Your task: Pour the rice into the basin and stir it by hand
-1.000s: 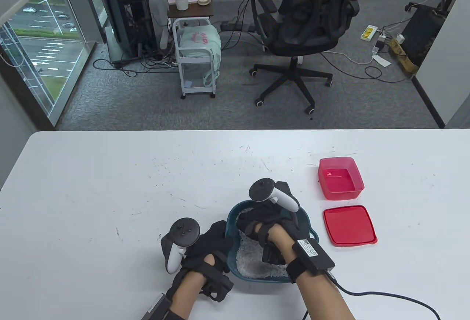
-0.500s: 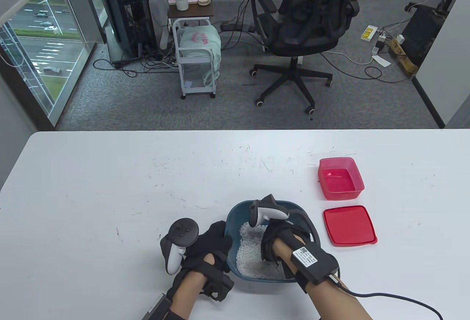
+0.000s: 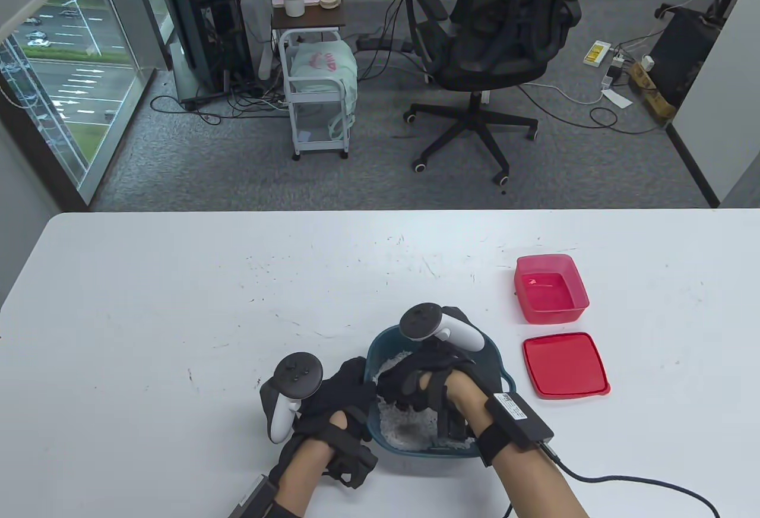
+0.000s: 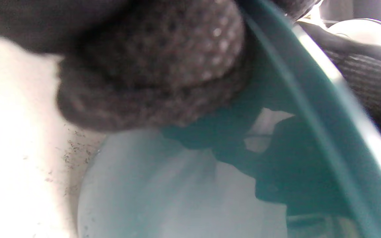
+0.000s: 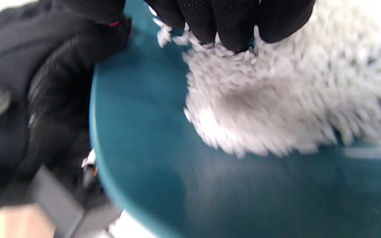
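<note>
A teal basin (image 3: 497,363) sits near the table's front edge with white rice (image 3: 407,430) in it. My right hand (image 3: 409,384) is inside the basin, reaching toward its left side. In the right wrist view its fingertips (image 5: 230,23) are together and dip into the rice (image 5: 276,99), which is blurred by motion. My left hand (image 3: 347,390) grips the basin's left rim. In the left wrist view a gloved finger (image 4: 150,66) lies against the basin's outer wall (image 4: 293,148). The right wrist view shows the left hand (image 5: 45,99) outside the rim (image 5: 94,132).
An empty red container (image 3: 552,289) stands to the right of the basin, with its red lid (image 3: 565,365) flat on the table in front of it. A black cable (image 3: 629,478) trails from my right wrist along the front edge. The white table (image 3: 208,304) stretches left and back.
My right hand swept through the rice: half a second ago it was at the basin's near right, now it is back at the far left. The left hand has stayed on the rim.
</note>
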`<state>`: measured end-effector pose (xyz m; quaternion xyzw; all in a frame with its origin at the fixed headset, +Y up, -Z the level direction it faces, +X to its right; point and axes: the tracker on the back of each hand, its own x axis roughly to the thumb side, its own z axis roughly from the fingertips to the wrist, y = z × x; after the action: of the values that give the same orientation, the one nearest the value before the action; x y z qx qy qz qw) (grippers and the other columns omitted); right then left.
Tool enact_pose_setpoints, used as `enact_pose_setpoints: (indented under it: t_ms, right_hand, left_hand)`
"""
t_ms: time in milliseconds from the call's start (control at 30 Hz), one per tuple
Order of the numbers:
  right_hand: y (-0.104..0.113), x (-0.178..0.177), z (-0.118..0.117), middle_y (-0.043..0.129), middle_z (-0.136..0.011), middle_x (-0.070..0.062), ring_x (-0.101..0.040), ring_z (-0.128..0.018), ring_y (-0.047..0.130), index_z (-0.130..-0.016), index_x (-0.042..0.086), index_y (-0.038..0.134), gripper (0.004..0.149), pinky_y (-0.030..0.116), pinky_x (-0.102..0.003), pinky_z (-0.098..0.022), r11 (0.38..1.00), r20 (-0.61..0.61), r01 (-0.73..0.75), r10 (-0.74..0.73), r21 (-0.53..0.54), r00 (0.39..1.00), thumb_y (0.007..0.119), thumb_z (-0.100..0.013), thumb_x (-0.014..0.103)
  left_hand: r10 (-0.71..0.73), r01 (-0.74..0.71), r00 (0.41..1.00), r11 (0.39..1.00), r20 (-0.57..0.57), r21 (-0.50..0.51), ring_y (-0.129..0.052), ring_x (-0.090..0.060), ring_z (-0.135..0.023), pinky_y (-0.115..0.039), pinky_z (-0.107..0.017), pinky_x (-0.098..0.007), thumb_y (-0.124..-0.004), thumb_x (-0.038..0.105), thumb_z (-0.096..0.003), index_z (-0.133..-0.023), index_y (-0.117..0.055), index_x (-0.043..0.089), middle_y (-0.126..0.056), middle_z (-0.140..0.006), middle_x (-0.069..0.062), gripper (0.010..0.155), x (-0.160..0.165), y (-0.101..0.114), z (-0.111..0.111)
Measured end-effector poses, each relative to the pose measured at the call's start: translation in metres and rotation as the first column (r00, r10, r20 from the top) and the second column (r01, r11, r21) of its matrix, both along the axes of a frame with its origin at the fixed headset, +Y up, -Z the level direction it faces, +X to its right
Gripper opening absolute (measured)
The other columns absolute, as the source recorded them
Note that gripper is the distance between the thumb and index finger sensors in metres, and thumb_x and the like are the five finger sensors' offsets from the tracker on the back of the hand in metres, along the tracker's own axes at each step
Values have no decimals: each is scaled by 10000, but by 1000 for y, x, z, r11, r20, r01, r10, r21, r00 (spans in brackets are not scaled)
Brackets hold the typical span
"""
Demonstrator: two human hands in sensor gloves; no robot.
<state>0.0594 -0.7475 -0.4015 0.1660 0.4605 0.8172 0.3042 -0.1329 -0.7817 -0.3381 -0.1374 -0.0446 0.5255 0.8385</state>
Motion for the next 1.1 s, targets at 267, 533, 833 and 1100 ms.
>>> enact_pose_setpoints:
  t_ms: [267, 533, 833, 1100]
  right_hand:
    - [12, 14, -12, 805, -887, -255, -489, -759, 840, -904, 19, 723, 636, 698, -642, -507, 865, 165, -443, 414, 234, 895, 721, -399, 406]
    - [2, 20, 9, 960, -701, -331, -487, -503, 1022, -805, -88, 816, 675, 871, -557, -296, 673, 37, -717, 724, 183, 689, 738, -376, 427]
    - [-11, 5, 30, 1062, -542, -326, -488, -332, 1081, -694, -98, 931, 666, 890, -547, -197, 925, -217, -381, 376, 19, 901, 758, -344, 440]
    - [-11, 3, 15, 716, -941, -239, -465, -810, 763, -929, 30, 645, 671, 686, -619, -533, 993, -86, 4, -15, -120, 996, 735, -377, 400]
  left_hand:
    - [1, -1, 1000, 1000, -2, 0, -1086, -158, -40, -965, 30, -252, -808, 293, -488, -1026, -612, 13, -782, -926, -305, 637, 0, 0, 0]
    - [8, -8, 1000, 1000, -26, -9, -1086, -157, -35, -965, 35, -250, -810, 291, -487, -1020, -623, 10, -792, -919, -304, 631, 0, 0, 1]
    - [12, -13, 999, 1000, -35, -15, -1086, -162, -36, -964, 34, -252, -809, 292, -488, -1020, -623, 7, -792, -920, -302, 632, 0, 0, 1]
    - [12, -12, 1000, 1000, 4, -4, -1089, -167, -50, -967, 21, -258, -809, 291, -491, -1028, -609, 12, -777, -931, -308, 638, 0, 1, 0]
